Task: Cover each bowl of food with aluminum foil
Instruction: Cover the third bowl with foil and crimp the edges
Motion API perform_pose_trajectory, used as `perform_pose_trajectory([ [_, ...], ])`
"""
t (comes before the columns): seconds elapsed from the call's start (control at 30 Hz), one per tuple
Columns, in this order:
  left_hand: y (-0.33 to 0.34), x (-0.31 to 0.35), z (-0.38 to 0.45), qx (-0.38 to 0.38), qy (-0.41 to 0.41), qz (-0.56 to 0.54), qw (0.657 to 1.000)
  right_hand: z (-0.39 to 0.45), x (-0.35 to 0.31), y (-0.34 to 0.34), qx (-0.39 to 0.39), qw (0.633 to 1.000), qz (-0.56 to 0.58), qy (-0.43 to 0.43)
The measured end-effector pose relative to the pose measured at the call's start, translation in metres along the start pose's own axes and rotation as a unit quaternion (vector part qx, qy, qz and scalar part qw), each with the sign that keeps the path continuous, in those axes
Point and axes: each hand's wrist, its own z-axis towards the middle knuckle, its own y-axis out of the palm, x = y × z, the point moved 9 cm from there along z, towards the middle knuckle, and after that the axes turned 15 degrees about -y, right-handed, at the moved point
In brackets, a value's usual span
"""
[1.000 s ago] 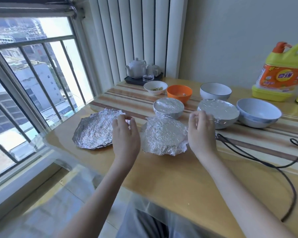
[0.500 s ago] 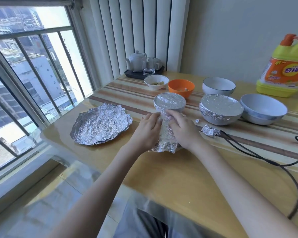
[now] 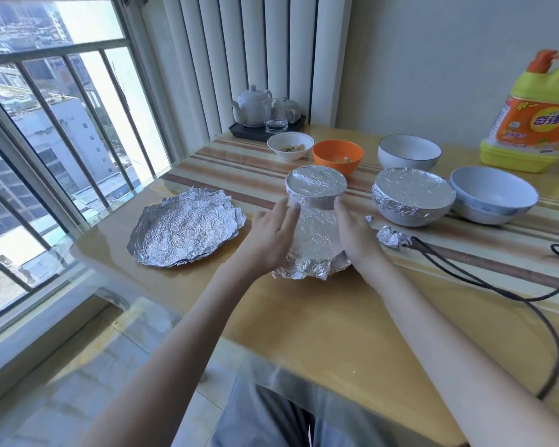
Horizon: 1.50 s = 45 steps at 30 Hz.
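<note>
Your left hand (image 3: 271, 233) and right hand (image 3: 355, 235) pressed flat-fingered against both sides of the crumpled foil sheet (image 3: 313, 240) on the desk (image 3: 320, 317).

Bowls and shiny foil on a wooden table

A crinkled silver foil sheet (image 3: 315, 235) is squeezed up tall between two hands near the table's front edge. Just behind it sits a small bowl with a flat foil lid (image 3: 316, 187). To the right is a bigger white bowl wrapped in foil on top (image 3: 412, 200), and beside that an open pale blue bowl (image 3: 492, 198). Farther back stand a small white bowl with food bits (image 3: 290, 145), an orange bowl (image 3: 337, 155) and a white bowl with a dark rim (image 3: 409, 153), all uncovered. A wide, wrinkled stack of foil sheets (image 3: 186, 230) lies flat on the left.
</note>
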Motion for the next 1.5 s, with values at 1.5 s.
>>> perform_pose_trajectory([
  [1.5,0.006,-0.004,0.034,-0.035,-0.013,-0.145,0.989,-0.044,-0.013,0.008,0.267,0.962,0.005,-0.05],
])
